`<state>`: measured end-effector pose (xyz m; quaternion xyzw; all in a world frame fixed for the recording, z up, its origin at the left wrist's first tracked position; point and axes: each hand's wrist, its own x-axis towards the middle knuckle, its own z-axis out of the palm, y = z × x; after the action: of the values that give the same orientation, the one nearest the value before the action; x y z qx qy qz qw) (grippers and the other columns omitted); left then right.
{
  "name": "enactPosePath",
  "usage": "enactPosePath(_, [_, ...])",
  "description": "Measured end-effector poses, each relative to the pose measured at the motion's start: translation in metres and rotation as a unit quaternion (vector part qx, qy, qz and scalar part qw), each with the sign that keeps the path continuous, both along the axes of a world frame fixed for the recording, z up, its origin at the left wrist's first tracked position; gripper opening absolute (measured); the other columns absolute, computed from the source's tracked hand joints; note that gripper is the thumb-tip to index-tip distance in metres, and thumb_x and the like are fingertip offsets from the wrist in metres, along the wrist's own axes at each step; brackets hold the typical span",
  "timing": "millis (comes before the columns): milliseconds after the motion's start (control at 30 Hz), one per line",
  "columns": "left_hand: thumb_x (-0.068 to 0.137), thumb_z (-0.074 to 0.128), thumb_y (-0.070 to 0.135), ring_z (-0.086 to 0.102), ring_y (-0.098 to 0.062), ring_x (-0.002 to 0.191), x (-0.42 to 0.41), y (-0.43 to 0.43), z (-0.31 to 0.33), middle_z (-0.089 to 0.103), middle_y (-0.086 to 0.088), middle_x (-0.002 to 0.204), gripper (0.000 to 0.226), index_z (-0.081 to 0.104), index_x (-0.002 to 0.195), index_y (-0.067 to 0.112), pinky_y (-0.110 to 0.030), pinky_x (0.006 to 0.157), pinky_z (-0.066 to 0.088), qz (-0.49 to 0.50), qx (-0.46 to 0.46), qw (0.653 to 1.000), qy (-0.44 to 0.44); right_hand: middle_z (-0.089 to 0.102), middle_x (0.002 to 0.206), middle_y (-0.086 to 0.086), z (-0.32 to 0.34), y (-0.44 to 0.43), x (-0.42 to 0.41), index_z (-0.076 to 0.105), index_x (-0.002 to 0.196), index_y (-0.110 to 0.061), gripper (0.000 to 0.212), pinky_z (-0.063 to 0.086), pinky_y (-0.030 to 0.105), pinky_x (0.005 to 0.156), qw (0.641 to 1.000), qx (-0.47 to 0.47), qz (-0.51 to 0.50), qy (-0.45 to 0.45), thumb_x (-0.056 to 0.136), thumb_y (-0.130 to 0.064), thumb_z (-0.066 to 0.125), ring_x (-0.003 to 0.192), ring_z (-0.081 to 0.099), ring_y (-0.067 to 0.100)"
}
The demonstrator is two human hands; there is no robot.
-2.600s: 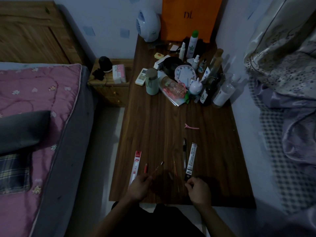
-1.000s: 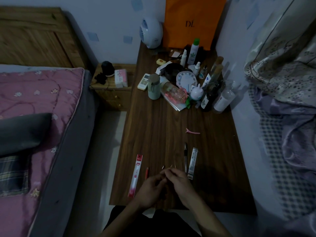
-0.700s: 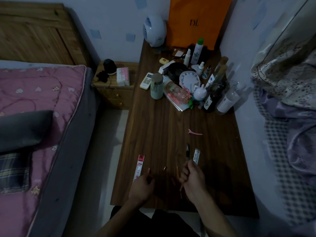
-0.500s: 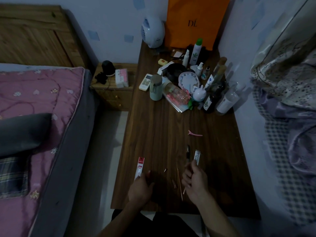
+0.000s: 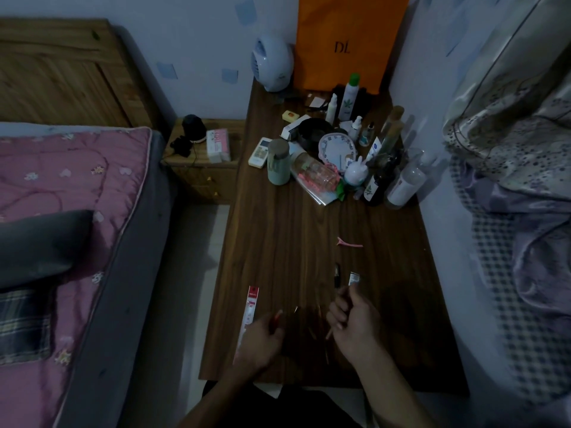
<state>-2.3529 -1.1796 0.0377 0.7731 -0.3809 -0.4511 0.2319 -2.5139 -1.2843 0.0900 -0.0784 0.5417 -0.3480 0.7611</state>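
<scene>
Right grip (image 5: 355,324) is curled tight round a thin stick (image 5: 328,335), whose pale end pokes out below the fingers at seven o'clock. Left grip (image 5: 259,339) sits low by the near edge of the surface (image 5: 278,242), fingers curled at the near end of a red stick (image 5: 277,317). It is too dim to tell whether they pinch it or merely touch it. Between the two, loose thin sticks (image 5: 319,313) lie on the wood. At eleven o'clock of the left grip, right against it, lies a long red-and-white packet (image 5: 251,304), its print too small to read. At twelve o'clock of the right grip is a black pen (image 5: 337,273), and beside it a white-topped packet (image 5: 354,278), half hidden behind the knuckles. Further out at twelve lies a pink hair clip (image 5: 349,243). At the far end a green-capped white bottle (image 5: 348,100) stands in the clutter, and behind it an orange bag (image 5: 349,26) reads "DL".
</scene>
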Motion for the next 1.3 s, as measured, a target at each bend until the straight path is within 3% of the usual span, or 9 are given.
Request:
enactPosePath(100, [0.098, 0.051, 0.033, 0.063, 0.007, 0.072, -0.010, -0.002, 0.024, 0.067, 0.012, 0.076, 0.015, 0.062, 0.089, 0.034, -0.008, 0.060, 0.047, -0.037, -0.074, 0.996, 0.023, 0.042, 0.056, -0.004, 0.016, -0.004, 0.005, 0.062, 0.081, -0.016, 0.035, 0.028, 0.020, 0.036, 0.998, -0.016, -0.027, -0.054, 0.098, -0.043, 0.049, 0.043, 0.034, 0.008])
enactPosePath(233, [0.098, 0.047, 0.038, 0.059, -0.002, 0.063, -0.019, -0.003, 0.048, 0.064, 0.010, 0.069, 0.025, 0.062, 0.081, 0.030, -0.019, 0.060, 0.044, -0.085, -0.118, 0.989, 0.039, 0.039, 0.056, -0.004, 0.043, -0.009, 0.010, 0.061, 0.073, -0.018, 0.041, 0.029, 0.022, 0.036, 0.990, -0.076, -0.023, -0.114, 0.098, -0.047, 0.047, 0.043, 0.032, 0.009])
enactPosePath(333, [0.096, 0.044, 0.043, 0.056, 0.004, 0.059, -0.024, -0.004, 0.064, 0.062, 0.023, 0.066, 0.025, 0.059, 0.076, 0.043, -0.008, 0.056, 0.037, -0.101, -0.150, 0.983, 0.044, 0.039, 0.055, -0.004, 0.062, -0.010, 0.014, 0.060, 0.070, -0.018, 0.043, 0.028, 0.023, 0.037, 0.982, -0.122, -0.002, -0.144, 0.098, -0.048, 0.046, 0.042, 0.031, 0.010])
enactPosePath(467, [0.097, 0.046, 0.039, 0.054, 0.008, 0.059, -0.027, -0.004, 0.078, 0.061, 0.026, 0.066, 0.028, 0.056, 0.072, 0.047, -0.005, 0.057, 0.034, -0.106, -0.179, 0.978, 0.016, 0.039, 0.055, -0.004, 0.078, -0.005, 0.017, 0.058, 0.072, -0.018, 0.041, 0.029, 0.023, 0.039, 0.971, -0.169, 0.017, -0.169, 0.097, -0.049, 0.047, 0.043, 0.031, 0.010])
enactPosePath(700, [0.093, 0.044, 0.049, 0.050, -0.002, 0.057, -0.032, 0.004, 0.083, 0.054, 0.010, 0.061, 0.040, 0.057, 0.079, 0.014, -0.021, 0.055, 0.037, -0.107, -0.191, 0.976, 0.013, 0.037, 0.054, -0.004, 0.087, 0.007, 0.022, 0.054, 0.071, -0.017, 0.039, 0.029, 0.023, 0.039, 0.964, -0.217, 0.035, -0.151, 0.097, -0.045, 0.046, 0.042, 0.030, 0.009])
enactPosePath(900, [0.096, 0.046, 0.042, 0.047, -0.001, 0.055, -0.033, 0.010, 0.091, 0.050, 0.012, 0.058, 0.034, 0.057, 0.076, 0.016, -0.013, 0.053, 0.032, -0.112, -0.181, 0.977, 0.014, 0.035, 0.055, -0.003, 0.091, 0.015, 0.021, 0.054, 0.070, -0.017, 0.041, 0.029, 0.022, 0.039, 0.963, -0.228, 0.037, -0.137, 0.100, -0.042, 0.042, 0.043, 0.029, 0.009])
enactPosePath(1200, [0.096, 0.045, 0.040, 0.049, -0.004, 0.059, -0.034, 0.017, 0.107, 0.055, 0.007, 0.066, 0.036, 0.063, 0.085, 0.011, -0.031, 0.059, 0.040, -0.098, -0.176, 0.977, 0.070, 0.038, 0.057, -0.001, 0.090, 0.023, 0.024, 0.051, 0.073, -0.014, 0.034, 0.033, 0.023, 0.044, 0.943, -0.304, 0.095, -0.096, 0.096, -0.040, 0.048, 0.046, 0.033, 0.011])
enactPosePath(1300, [0.098, 0.047, 0.032, 0.050, 0.001, 0.057, -0.034, 0.019, 0.109, 0.059, 0.013, 0.063, 0.025, 0.064, 0.081, 0.025, -0.017, 0.056, 0.040, -0.068, -0.177, 0.977, 0.102, 0.047, 0.062, 0.002, 0.085, 0.028, 0.022, 0.054, 0.075, -0.015, 0.033, 0.042, 0.026, 0.053, 0.935, -0.319, 0.138, -0.068, 0.097, -0.036, 0.044, 0.055, 0.046, 0.015])
